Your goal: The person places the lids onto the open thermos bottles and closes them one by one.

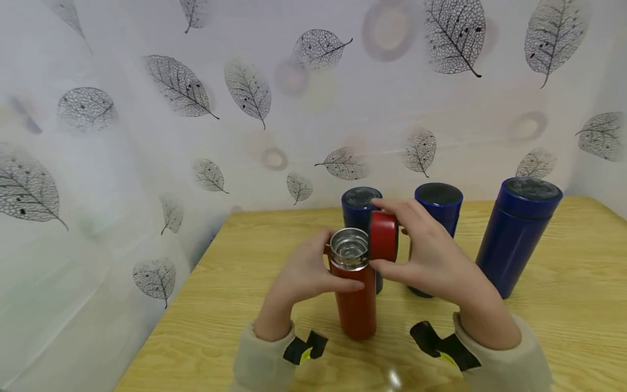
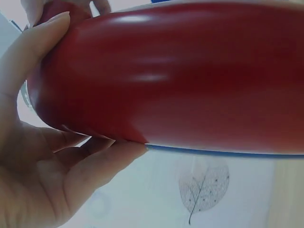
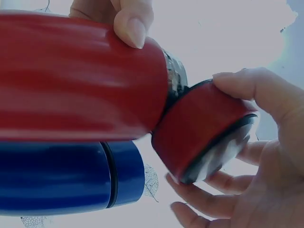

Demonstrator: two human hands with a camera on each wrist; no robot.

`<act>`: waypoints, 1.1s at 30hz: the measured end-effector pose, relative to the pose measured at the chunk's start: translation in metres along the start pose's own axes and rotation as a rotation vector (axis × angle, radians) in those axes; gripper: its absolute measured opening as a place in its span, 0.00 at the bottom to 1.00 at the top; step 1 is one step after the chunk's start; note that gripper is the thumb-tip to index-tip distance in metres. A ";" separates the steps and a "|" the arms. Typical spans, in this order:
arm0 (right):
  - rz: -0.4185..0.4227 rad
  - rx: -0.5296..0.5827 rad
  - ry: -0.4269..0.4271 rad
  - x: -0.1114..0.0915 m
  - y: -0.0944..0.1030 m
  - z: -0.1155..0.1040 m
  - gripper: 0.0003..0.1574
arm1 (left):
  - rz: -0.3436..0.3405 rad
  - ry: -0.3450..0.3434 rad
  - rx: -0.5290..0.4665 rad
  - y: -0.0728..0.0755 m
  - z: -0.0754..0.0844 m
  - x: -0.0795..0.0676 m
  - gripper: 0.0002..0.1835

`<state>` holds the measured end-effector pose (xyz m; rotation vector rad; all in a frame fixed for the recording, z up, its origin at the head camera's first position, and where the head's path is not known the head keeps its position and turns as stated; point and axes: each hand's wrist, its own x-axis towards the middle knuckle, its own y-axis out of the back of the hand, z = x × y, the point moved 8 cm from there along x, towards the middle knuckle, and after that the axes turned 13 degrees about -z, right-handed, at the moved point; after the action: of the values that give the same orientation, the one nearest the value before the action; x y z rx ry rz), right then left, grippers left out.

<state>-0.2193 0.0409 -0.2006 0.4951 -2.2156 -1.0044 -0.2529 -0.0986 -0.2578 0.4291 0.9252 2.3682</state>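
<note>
A red thermos (image 1: 356, 305) stands upright on the wooden table, its steel mouth (image 1: 350, 247) uncovered. My left hand (image 1: 306, 272) grips it just under the neck, thumb across the near side and fingers behind. In my right hand (image 1: 431, 250) is the red lid (image 1: 384, 237), pinched between thumb and fingers and tipped on its side, right at the rim of the mouth. The right wrist view shows the lid (image 3: 204, 128) slanted against the neck of the thermos (image 3: 80, 76), its dark glossy top facing the palm.
Close behind the red thermos stands a capped blue thermos (image 1: 361, 209). Another blue thermos (image 1: 439, 204) is behind my right hand, and a third blue thermos (image 1: 519, 234) stands farther right. A leaf-patterned curtain (image 1: 264, 163) borders the wooden table (image 1: 235, 272) at the back and left.
</note>
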 end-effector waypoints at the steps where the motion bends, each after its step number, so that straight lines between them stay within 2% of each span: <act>1: 0.010 0.001 0.009 0.000 0.001 -0.001 0.48 | -0.008 -0.003 -0.006 -0.002 0.001 0.001 0.35; 11: 0.061 0.053 0.036 -0.002 0.005 -0.005 0.48 | -0.047 -0.063 -0.061 -0.015 0.011 0.006 0.35; 15: 0.050 0.065 0.032 -0.001 0.001 -0.004 0.50 | -0.071 -0.090 -0.094 -0.018 0.015 0.007 0.35; 21: 0.010 0.068 0.039 0.002 -0.008 -0.005 0.48 | -0.106 -0.194 -0.118 -0.021 0.021 0.009 0.35; 23: -0.014 0.067 0.038 0.003 -0.011 -0.006 0.47 | -0.114 -0.210 -0.120 -0.022 0.022 0.009 0.35; 25: -0.036 0.064 0.034 0.004 -0.013 -0.006 0.46 | -0.122 -0.206 -0.127 -0.022 0.022 0.009 0.35; 28: -0.079 0.059 0.022 0.005 -0.015 -0.004 0.46 | -0.133 -0.164 -0.149 -0.019 0.030 0.005 0.33; 32: -0.119 0.050 0.003 0.005 -0.018 -0.002 0.47 | -0.131 -0.123 -0.173 -0.018 0.029 0.004 0.32; 33: -0.120 0.046 -0.002 0.006 -0.018 -0.001 0.47 | -0.127 -0.132 -0.180 -0.019 0.025 0.006 0.33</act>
<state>-0.2214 0.0257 -0.2118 0.6545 -2.2372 -1.0164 -0.2382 -0.0707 -0.2529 0.4359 0.6532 2.2539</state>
